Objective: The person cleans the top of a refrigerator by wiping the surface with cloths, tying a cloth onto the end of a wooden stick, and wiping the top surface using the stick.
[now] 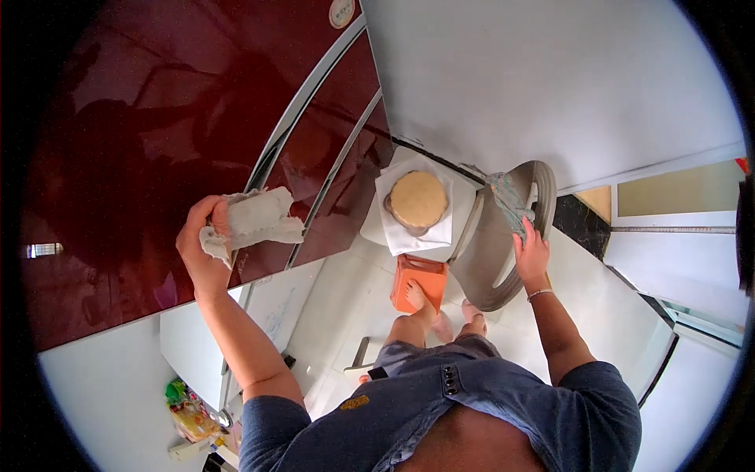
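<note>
My left hand is closed on a ragged white cloth, held up by the edge of a glossy dark red refrigerator. My right hand has its fingers on the lower end of a grey-green patterned cloth. That cloth hangs across the grey chair back, its upper end near the wall. Between my hands, a round beige-topped object rests on a white cloth or sheet over a pale seat. I cannot make out what the round object is.
One bare foot is on an orange stool; the other is on the pale tiled floor. A grey-white wall rises behind the chair. Colourful packages sit at lower left. A doorway with a dark threshold lies right.
</note>
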A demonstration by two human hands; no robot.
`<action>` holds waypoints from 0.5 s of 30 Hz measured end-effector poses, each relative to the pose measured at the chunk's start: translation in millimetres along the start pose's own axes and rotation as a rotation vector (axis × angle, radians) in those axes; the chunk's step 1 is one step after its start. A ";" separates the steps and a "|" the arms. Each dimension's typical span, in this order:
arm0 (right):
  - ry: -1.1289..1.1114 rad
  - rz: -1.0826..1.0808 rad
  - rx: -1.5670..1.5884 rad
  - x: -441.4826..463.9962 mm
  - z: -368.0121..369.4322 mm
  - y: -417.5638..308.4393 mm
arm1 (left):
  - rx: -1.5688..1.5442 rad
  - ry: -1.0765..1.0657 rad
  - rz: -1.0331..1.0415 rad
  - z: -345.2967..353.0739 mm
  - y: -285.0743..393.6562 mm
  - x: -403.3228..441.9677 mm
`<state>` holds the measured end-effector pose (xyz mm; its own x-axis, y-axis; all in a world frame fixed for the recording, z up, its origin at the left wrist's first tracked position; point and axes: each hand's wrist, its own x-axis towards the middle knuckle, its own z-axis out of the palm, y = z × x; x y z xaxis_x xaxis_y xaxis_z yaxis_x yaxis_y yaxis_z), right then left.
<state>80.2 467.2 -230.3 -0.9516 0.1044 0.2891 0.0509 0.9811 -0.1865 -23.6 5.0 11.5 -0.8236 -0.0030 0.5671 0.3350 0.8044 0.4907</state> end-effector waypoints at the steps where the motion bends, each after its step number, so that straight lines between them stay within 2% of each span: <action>1: 0.009 -0.008 -0.005 -0.4 0.1 0.1 | 0.005 0.007 0.004 -1.0 1.1 0.0; 11: 0.023 -0.025 -0.051 -0.2 1.5 1.4 | -0.033 -0.002 -0.087 -11.4 23.4 3.0; 15: 0.009 -0.014 -0.068 -3.1 2.4 3.2 | -0.015 0.004 -0.042 -25.5 41.3 9.8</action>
<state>82.6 469.5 -234.0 -0.9496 0.0919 0.2998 0.0586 0.9913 -0.1181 -6.2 23.1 54.2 -0.8354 -0.0390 0.5483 0.3068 0.7946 0.5239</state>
